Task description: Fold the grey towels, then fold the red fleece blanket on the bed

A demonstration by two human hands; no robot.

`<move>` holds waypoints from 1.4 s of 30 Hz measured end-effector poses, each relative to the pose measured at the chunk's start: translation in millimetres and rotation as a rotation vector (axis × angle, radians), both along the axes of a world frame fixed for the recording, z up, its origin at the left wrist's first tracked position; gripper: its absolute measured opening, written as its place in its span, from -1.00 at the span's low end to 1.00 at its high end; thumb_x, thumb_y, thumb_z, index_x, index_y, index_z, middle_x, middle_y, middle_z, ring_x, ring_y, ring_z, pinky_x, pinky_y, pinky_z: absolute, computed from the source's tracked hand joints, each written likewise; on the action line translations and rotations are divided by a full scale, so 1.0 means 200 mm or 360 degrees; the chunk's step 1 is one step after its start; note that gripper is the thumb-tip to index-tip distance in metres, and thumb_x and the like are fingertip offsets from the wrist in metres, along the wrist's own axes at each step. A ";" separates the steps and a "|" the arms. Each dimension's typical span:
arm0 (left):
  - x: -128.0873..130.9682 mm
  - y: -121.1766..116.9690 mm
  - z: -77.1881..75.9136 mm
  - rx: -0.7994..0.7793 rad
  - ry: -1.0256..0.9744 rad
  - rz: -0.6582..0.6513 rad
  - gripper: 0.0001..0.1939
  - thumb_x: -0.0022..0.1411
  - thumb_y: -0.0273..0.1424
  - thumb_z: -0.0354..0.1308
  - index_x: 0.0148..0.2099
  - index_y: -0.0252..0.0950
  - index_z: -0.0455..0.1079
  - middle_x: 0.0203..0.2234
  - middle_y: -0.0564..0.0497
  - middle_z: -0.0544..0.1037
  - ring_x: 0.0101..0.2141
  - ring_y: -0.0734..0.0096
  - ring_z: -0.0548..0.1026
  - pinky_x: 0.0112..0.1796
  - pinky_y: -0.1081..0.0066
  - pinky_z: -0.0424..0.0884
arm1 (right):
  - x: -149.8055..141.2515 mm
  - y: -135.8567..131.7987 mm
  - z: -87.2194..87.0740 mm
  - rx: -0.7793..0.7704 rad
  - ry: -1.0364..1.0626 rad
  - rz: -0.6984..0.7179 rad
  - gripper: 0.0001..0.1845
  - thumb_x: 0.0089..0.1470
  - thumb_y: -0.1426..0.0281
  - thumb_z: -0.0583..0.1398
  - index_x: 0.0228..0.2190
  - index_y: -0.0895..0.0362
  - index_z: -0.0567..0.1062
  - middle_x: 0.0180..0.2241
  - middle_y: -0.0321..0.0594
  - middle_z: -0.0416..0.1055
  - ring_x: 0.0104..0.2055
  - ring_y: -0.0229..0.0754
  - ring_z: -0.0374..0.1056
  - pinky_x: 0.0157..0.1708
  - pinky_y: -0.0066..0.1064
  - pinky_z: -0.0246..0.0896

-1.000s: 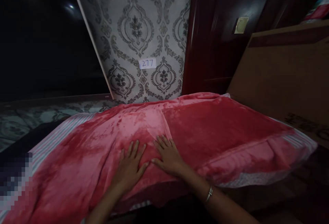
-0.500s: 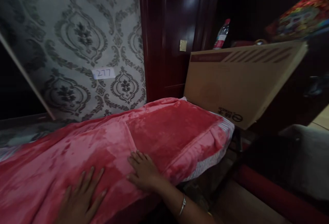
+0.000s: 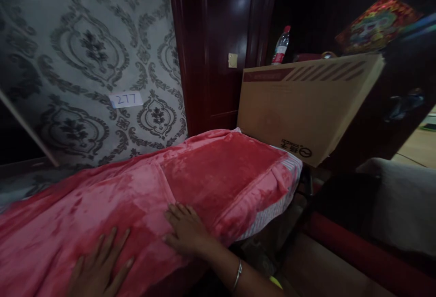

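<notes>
A plush red blanket lies spread over a narrow bed-like surface, with a raised fold or seam crossing its middle. Under its right end shows a striped cloth. My left hand rests on the blanket at the lower left, fingers spread and the palm partly cut off by the frame. Beside that fold my right hand lies flat on the plush, fingers stretched out, a silver bracelet on the wrist. Neither hand grips anything.
A large cardboard box leans at the right end, a plastic bottle behind its top edge. Patterned wallpaper with a "277" label and a dark red door stand behind. A grey cloth hangs at the right.
My view has swung to the right, bringing the whole box and the bottle into sight. Both hands stay flat on the blanket, with the left now near the lower edge of the picture.
</notes>
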State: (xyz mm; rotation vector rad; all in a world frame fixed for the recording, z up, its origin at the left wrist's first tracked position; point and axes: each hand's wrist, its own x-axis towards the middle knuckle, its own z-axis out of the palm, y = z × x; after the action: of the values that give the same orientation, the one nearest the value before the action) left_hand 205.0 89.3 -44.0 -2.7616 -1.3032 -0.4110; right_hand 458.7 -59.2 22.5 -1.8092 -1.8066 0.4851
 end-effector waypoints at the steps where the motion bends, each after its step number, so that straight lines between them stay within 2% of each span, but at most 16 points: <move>1: 0.00 -0.02 0.03 -0.0015 0.0017 0.0011 -0.25 0.26 -0.02 -0.17 0.40 -0.20 0.21 0.38 -0.09 0.19 0.39 -0.01 0.07 0.29 -0.16 -0.01 | 0.00 0.00 -0.01 -0.0010 -0.0003 -0.0008 -0.26 0.31 0.05 0.02 0.37 0.13 0.12 0.44 -0.12 -0.11 0.48 -0.01 -0.23 0.43 -0.05 -0.37; 4: 0.02 -0.10 0.11 -0.0082 0.0067 0.0027 -0.28 0.30 -0.04 -0.12 0.42 -0.21 0.16 0.41 -0.12 0.10 0.40 -0.06 0.02 0.30 -0.20 -0.04 | -0.01 0.01 -0.03 -0.0072 -0.0033 -0.0049 -0.26 0.29 0.07 0.04 0.38 0.11 0.11 0.45 -0.13 -0.14 0.48 0.01 -0.22 0.42 -0.02 -0.35; 7: 0.03 -0.16 0.16 -0.0129 0.0091 0.0020 -0.32 0.35 -0.06 -0.10 0.44 -0.13 0.08 0.43 -0.09 0.03 0.41 -0.03 -0.03 0.31 -0.20 -0.07 | -0.03 0.01 -0.06 -0.0120 -0.0090 -0.0046 -0.27 0.29 0.10 0.04 0.39 0.08 0.09 0.45 -0.17 -0.17 0.48 0.00 -0.26 0.42 -0.02 -0.35; 12: 0.01 -0.21 0.18 -0.0153 0.0096 0.0010 -0.34 0.39 -0.06 -0.07 0.46 -0.04 -0.01 0.45 -0.05 -0.03 0.42 -0.02 -0.08 0.31 -0.22 -0.06 | -0.03 0.01 -0.07 -0.0183 -0.0182 -0.0043 -0.29 0.30 0.16 0.01 0.40 0.08 0.06 0.45 -0.21 -0.17 0.49 -0.03 -0.28 0.42 -0.05 -0.37; 16: 0.01 -0.22 0.19 -0.0145 0.0081 -0.0002 -0.34 0.41 -0.06 -0.07 0.47 0.01 -0.07 0.45 -0.04 -0.06 0.42 -0.02 -0.08 0.31 -0.22 -0.05 | -0.03 0.06 -0.01 -0.0238 -0.0274 -0.0030 -0.30 0.29 0.16 0.03 0.39 0.07 0.10 0.45 -0.15 -0.16 0.48 0.05 -0.26 0.39 0.02 -0.28; 21: 0.01 -0.22 0.18 -0.0122 0.0058 -0.0019 -0.34 0.41 -0.06 -0.05 0.47 0.03 -0.08 0.45 -0.03 -0.05 0.42 -0.03 -0.05 0.30 -0.23 -0.02 | -0.07 0.29 0.16 -0.0076 -0.0328 -0.0004 -0.28 0.31 0.16 0.03 0.40 0.09 0.07 0.46 -0.09 -0.18 0.49 0.02 -0.29 0.39 0.00 -0.28; 24: 0.01 -0.23 0.18 -0.0146 0.0055 0.0000 -0.34 0.41 -0.06 -0.05 0.47 0.03 -0.07 0.45 -0.04 -0.05 0.42 -0.05 -0.06 0.30 -0.24 -0.04 | -0.11 0.48 0.20 -0.0005 -0.0338 0.0008 -0.29 0.30 0.16 0.04 0.39 0.08 0.07 0.46 -0.09 -0.19 0.49 0.00 -0.27 0.39 -0.03 -0.29; 27: 0.01 -0.26 0.22 -0.0272 0.0079 0.0039 -0.34 0.40 -0.06 -0.06 0.47 0.01 -0.06 0.45 -0.03 -0.08 0.42 -0.03 -0.11 0.32 -0.25 -0.10 | -0.11 0.62 0.15 0.0021 -0.0373 -0.0038 -0.30 0.32 0.14 0.02 0.39 0.05 0.08 0.46 -0.10 -0.17 0.49 0.03 -0.28 0.39 0.03 -0.35; 30: 0.01 -0.26 0.32 -0.0481 0.0099 0.0028 -0.30 0.37 -0.06 0.00 0.47 -0.04 -0.02 0.45 -0.06 -0.08 0.42 -0.05 -0.12 0.32 -0.23 -0.09 | -0.09 0.67 0.04 0.0004 -0.0416 -0.0028 -0.34 0.35 0.12 -0.04 0.38 0.05 0.12 0.45 -0.11 -0.13 0.49 0.04 -0.29 0.38 0.12 -0.39; 33: 0.05 -0.18 0.47 -0.0660 0.0029 -0.0012 -0.33 0.33 -0.13 0.05 0.42 -0.16 0.15 0.37 -0.15 0.19 0.35 0.00 0.18 0.28 -0.04 0.14 | -0.07 0.68 -0.05 0.0002 -0.0450 -0.0046 -0.35 0.35 0.10 -0.05 0.37 0.04 0.13 0.45 -0.13 -0.12 0.49 0.03 -0.29 0.38 0.15 -0.41; 35: 0.12 -0.06 0.58 -0.0652 -0.0090 0.0049 -0.44 0.38 -0.21 -0.05 0.35 -0.25 0.28 0.24 -0.18 0.42 0.21 0.13 0.41 0.21 0.16 0.29 | -0.07 0.68 -0.06 -0.0014 -0.0474 -0.0052 -0.35 0.35 0.09 -0.05 0.37 0.03 0.14 0.44 -0.13 -0.11 0.49 0.04 -0.28 0.37 0.18 -0.42; 36: 0.16 0.01 0.62 -0.0609 -0.0144 0.0115 -0.47 0.41 -0.25 -0.10 0.31 -0.29 0.33 0.19 -0.19 0.47 0.17 0.17 0.45 0.19 0.23 0.30 | -0.07 0.69 -0.05 -0.0024 -0.0487 -0.0053 -0.35 0.35 0.08 -0.05 0.36 0.03 0.15 0.44 -0.12 -0.08 0.48 0.04 -0.26 0.37 0.20 -0.41; 37: 0.21 0.09 0.66 -0.0546 -0.0186 0.0208 -0.48 0.41 -0.29 -0.14 0.30 -0.32 0.35 0.19 -0.20 0.47 0.17 0.20 0.45 0.20 0.27 0.28 | -0.07 0.69 -0.03 -0.0034 -0.0497 -0.0053 -0.37 0.35 0.09 -0.05 0.35 0.02 0.18 0.43 -0.10 -0.04 0.47 0.06 -0.22 0.35 0.24 -0.40; 39: 0.30 0.26 0.69 -0.0428 -0.0243 0.0367 -0.46 0.41 -0.35 -0.14 0.35 -0.36 0.26 0.30 -0.21 0.33 0.28 0.25 0.31 0.26 0.32 0.18 | -0.07 0.72 0.03 -0.0060 -0.0501 -0.0059 -0.43 0.34 0.14 -0.03 0.28 0.01 0.30 0.38 -0.06 0.11 0.43 0.08 -0.06 0.33 0.29 -0.35; 42: 0.39 0.44 0.62 -0.0386 -0.0230 0.0523 -0.41 0.41 -0.31 -0.13 0.42 -0.36 0.12 0.40 -0.28 0.12 0.38 0.12 0.09 0.31 0.07 0.06 | -0.09 0.80 0.14 -0.0040 -0.0459 -0.0091 -0.51 0.34 0.23 -0.03 0.18 0.08 0.44 0.25 -0.01 0.32 0.33 0.05 0.16 0.35 0.20 -0.31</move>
State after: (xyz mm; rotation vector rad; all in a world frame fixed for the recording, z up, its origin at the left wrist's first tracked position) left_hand 282.5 177.7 80.0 -2.6627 -1.9207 -0.4620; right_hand 440.3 101.4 51.1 -2.0264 -1.9349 0.2346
